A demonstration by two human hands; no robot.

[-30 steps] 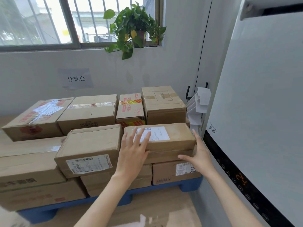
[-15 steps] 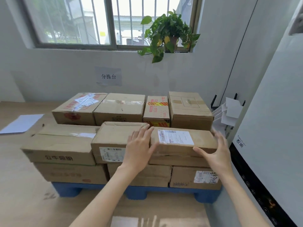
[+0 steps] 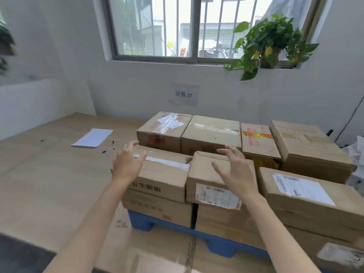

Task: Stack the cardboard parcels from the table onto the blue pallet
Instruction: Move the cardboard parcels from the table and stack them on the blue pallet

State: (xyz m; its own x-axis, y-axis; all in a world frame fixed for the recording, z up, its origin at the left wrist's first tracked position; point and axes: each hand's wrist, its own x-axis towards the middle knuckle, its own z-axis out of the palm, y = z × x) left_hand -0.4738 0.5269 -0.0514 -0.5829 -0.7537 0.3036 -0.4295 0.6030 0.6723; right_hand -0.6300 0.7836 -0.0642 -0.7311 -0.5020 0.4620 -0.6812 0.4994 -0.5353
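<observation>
Two hands spread wide, holding nothing. We see left hand (image 3: 128, 164) over taped parcel (image 3: 165, 174), right hand (image 3: 236, 174) over middle parcel (image 3: 204, 170), both parcels just below palms on blue pallet (image 3: 140, 220). Taped parcel long axis runs left-right. Next parcel to fetch: we cannot see it.

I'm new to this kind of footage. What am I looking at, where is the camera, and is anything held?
No machine here: a person works bare-handed, filmed by one camera worn on the head, looking forward and down. The left hand and right hand are open by the cardboard parcels, holding nothing. The parcels are stacked on a blue pallet. A white sheet of paper lies on the wooden surface to the left; a potted plant stands at the window.
</observation>
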